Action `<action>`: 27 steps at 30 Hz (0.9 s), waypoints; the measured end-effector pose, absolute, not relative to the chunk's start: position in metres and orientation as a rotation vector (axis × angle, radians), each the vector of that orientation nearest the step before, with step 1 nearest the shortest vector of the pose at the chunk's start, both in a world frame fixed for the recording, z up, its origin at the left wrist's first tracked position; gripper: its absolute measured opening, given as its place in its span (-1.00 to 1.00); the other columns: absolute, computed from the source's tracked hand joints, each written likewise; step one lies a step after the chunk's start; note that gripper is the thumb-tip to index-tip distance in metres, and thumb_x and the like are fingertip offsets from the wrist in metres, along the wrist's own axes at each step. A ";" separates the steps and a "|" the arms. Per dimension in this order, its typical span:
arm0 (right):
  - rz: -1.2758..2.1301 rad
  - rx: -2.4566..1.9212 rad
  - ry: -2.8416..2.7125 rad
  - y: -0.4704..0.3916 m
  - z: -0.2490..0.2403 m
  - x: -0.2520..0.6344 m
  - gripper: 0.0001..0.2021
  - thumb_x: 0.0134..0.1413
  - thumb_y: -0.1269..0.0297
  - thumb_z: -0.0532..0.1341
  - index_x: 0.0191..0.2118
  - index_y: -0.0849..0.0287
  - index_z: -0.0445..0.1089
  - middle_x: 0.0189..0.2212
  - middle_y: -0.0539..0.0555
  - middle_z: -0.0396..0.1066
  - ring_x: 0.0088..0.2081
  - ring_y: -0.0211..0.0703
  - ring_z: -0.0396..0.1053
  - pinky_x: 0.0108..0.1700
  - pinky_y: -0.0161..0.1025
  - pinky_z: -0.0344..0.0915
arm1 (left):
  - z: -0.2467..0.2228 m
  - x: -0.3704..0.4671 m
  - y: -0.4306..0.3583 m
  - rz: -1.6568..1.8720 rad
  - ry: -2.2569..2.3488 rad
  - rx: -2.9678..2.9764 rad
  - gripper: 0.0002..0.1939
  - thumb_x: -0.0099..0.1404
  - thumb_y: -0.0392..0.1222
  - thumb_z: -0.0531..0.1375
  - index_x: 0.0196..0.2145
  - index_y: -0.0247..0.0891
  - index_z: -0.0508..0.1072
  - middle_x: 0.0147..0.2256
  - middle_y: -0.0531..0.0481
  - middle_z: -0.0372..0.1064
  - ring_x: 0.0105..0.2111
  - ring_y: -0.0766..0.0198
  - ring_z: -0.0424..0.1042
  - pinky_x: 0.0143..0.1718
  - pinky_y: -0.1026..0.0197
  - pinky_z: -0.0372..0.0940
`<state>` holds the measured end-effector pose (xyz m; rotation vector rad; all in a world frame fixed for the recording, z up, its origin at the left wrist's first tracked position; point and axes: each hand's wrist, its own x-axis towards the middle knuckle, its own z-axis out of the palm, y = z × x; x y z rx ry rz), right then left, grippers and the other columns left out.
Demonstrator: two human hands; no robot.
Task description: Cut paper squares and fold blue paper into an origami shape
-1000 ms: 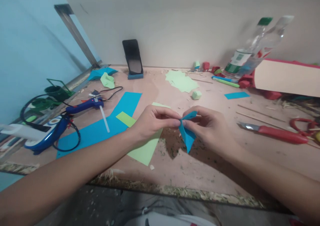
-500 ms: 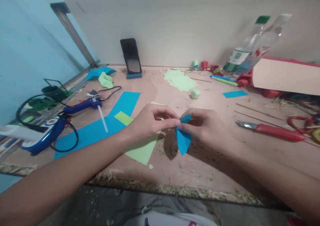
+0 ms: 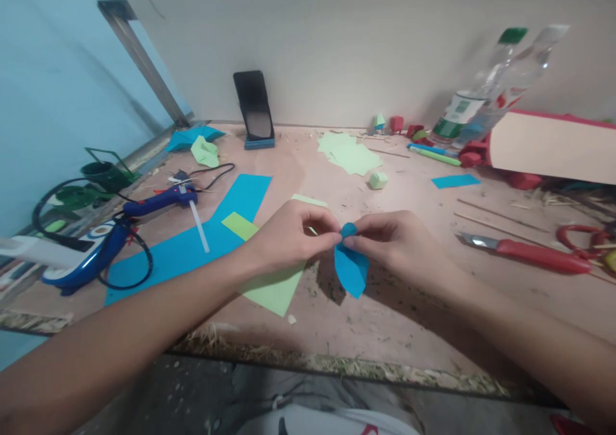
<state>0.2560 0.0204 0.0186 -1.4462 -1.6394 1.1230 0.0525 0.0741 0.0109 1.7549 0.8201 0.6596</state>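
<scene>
A small piece of blue paper, cut like a petal with a pointed lower end, hangs between my two hands above the table. My left hand pinches its upper left edge between thumb and fingertips. On the other side my right hand grips the same upper part, thumb in front. The paper's rounded top pokes up between the fingertips. Under my left hand lies a light green paper sheet, partly covered by the wrist. Beside it are blue paper strips with a small green strip on top.
A blue glue gun with its cord lies at left. A phone stands at the back. Toward the right are a red-handled cutter, thin sticks and plastic bottles. A pale green paper cube sits beyond my hands.
The blue paper has turned and its lower part now faces me more broadly and flatter. Both hands keep their pinch in nearly the same place.
</scene>
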 end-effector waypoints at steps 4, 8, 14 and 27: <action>1.143 -1.475 -1.622 0.021 0.021 0.255 -0.83 0.02 0.22 0.38 -0.47 0.20 0.58 -0.53 0.04 0.50 -0.48 -0.18 0.34 -0.41 -0.23 0.26 | 0.009 0.052 0.073 0.650 0.812 1.794 -0.89 0.27 -0.21 0.34 -0.36 -0.29 0.62 -0.39 -0.05 0.60 -0.40 0.28 0.52 -0.37 0.29 0.38; 1.158 -1.471 -1.601 0.020 0.023 0.254 -0.77 -0.02 0.14 0.45 -0.50 0.21 0.58 -0.56 0.04 0.49 -0.49 -0.21 0.30 -0.43 -0.25 0.23 | 0.008 0.052 0.071 0.637 0.824 1.837 -0.83 0.31 -0.13 0.35 -0.34 -0.30 0.63 -0.36 -0.08 0.61 -0.37 0.25 0.53 -0.33 0.27 0.39; 1.168 -1.444 -1.610 0.021 0.021 0.255 -0.80 0.03 0.18 0.41 -0.45 0.23 0.60 -0.54 0.05 0.51 -0.48 -0.20 0.33 -0.44 -0.25 0.27 | 0.011 0.052 0.071 0.652 0.815 1.833 -0.84 0.32 -0.15 0.34 -0.36 -0.30 0.62 -0.37 -0.07 0.60 -0.37 0.25 0.52 -0.34 0.26 0.39; 1.231 -1.404 -1.497 0.020 0.025 0.253 -0.84 0.03 0.24 0.41 -0.49 0.19 0.60 -0.57 0.01 0.49 -0.50 -0.22 0.37 -0.45 -0.29 0.33 | 0.012 0.052 0.073 0.641 0.837 1.755 -0.85 0.27 -0.14 0.38 -0.36 -0.30 0.62 -0.39 -0.05 0.59 -0.42 0.28 0.49 -0.37 0.27 0.36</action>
